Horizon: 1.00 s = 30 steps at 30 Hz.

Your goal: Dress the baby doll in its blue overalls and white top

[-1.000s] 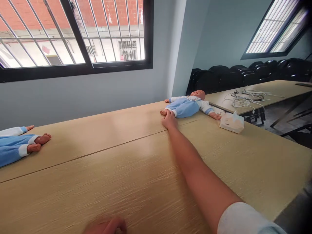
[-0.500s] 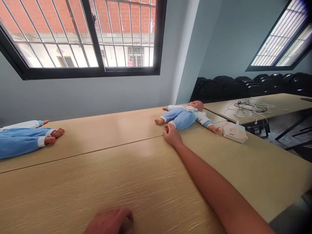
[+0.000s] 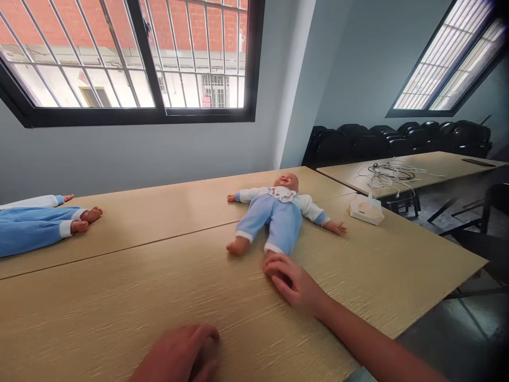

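A baby doll in pale blue trousers and a white top with an animal-face bib lies on its back on the wooden table. Its head points to the far side and its arms are spread. My right hand is closed round the doll's foot on the right. The doll's other foot rests on the table, apart from my hand. At the near edge of the view, my left hand hovers with curled fingers, some distance from the doll. Its fingers are partly cut off, and I see nothing in them.
At the left edge lies a second doll in blue trousers, its upper body out of view. A tissue pack sits right of the first doll. White cables lie on another table. Black chairs stand along the wall.
My right hand has drawn the doll by its foot toward me, and the doll has turned so its legs point at me. The left hand stays nearly in place.
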Available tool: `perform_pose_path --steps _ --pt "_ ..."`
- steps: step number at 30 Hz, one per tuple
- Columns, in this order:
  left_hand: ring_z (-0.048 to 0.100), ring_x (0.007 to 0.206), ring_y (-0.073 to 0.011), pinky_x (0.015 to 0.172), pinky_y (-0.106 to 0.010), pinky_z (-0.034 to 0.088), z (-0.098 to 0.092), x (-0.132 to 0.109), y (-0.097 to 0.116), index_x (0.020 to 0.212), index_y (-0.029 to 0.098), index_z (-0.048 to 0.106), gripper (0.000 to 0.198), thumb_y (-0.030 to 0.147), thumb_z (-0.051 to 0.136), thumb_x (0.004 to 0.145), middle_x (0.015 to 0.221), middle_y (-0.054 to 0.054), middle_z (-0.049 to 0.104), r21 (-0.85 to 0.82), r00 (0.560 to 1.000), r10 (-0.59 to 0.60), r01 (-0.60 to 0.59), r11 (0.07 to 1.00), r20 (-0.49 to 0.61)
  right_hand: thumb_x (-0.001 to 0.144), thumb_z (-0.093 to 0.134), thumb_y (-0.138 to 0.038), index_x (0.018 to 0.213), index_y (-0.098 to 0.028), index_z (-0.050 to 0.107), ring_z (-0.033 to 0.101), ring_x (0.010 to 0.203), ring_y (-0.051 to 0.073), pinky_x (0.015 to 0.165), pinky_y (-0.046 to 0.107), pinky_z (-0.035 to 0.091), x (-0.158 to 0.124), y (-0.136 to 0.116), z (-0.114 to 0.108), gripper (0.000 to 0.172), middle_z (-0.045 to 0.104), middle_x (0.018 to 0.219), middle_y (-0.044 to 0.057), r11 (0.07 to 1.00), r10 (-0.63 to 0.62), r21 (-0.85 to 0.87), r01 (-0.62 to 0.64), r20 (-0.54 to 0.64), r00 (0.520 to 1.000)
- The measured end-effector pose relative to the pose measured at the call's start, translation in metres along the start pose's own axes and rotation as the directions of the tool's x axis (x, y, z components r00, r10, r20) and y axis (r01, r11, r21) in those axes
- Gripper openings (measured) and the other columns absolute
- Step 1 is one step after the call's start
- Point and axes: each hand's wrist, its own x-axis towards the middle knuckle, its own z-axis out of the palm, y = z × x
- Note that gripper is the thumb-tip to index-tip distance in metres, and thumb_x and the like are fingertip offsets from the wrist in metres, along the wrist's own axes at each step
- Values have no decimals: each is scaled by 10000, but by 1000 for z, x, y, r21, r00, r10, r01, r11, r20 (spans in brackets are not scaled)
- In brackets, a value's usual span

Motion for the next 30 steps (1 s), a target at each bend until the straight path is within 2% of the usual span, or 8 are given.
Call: perform_pose_path --steps 6,9,11,14,17,19,26,30 --pt "701 1052 -243 948 -351 499 -1 -3 0 1202 290 674 287 308 580 931 1151 -32 760 10 999 46 -46 999 -1 1066 461 -360 1188 -352 697 705 997 269 844 420 598 -73 -46 -31 266 704 1098 109 998 31 57 -42 177 984" --pt "696 1076 -257 966 -367 490 -4 -3 4 1203 275 678 290 323 578 935 1172 -43 756 20 999 33 -33 999 7 1066 446 -453 1255 -395 711 737 863 279 728 414 606 -81 -41 -54 330 755 959 89 999 49 9 -50 88 995" --pt "697 1070 -254 956 -362 486 -4 -4 4 1209 274 676 292 335 576 942 1174 -43 756 16 999 38 -38 999 -2 1056 468 -454 1193 -389 749 746 895 291 760 426 609 -61 -23 -68 320 773 977 84 986 140 -80 -150 -118 983" --pt "703 1018 -236 910 -339 483 -3 -3 2 1202 271 680 283 350 563 957 1137 -39 762 10 999 51 -51 999 -13 1028 463 -432 1218 -288 731 705 1113 307 956 470 575 1 20 -82 359 746 1218 109 889 328 -180 -422 -393 859" --pt "697 952 -223 863 -326 472 -4 -2 0 1183 276 688 269 346 559 957 1056 -28 765 22 998 59 -58 998 -11 982 502 -364 1372 -155 646 601 1318 318 1130 489 459 72 63 -85 466 662 1401 176 705 473 -369 -606 -391 789" --pt "687 901 -216 829 -319 461 -5 -1 0 1185 279 689 271 335 563 951 986 -16 760 23 998 59 -59 998 -18 974 522 -356 1393 -99 625 546 1369 364 1173 550 385 106 81 -80 502 634 1417 233 663 489 -407 -628 -400 775" --pt "645 798 -179 741 -279 428 -9 1 8 1066 251 718 218 291 534 958 872 -5 735 -36 994 63 -66 997 -88 975 536 -328 1454 -156 591 537 1345 320 1194 469 349 133 81 -31 512 638 1416 163 809 289 -460 -365 -229 929" --pt "566 667 -150 643 -254 421 -3 3 0 956 218 702 288 392 479 1012 746 3 652 -199 947 -24 -42 979 -320 941 568 -314 1424 -181 617 546 1304 311 1177 446 369 134 51 6 504 643 1371 142 887 191 -403 -225 -123 974"
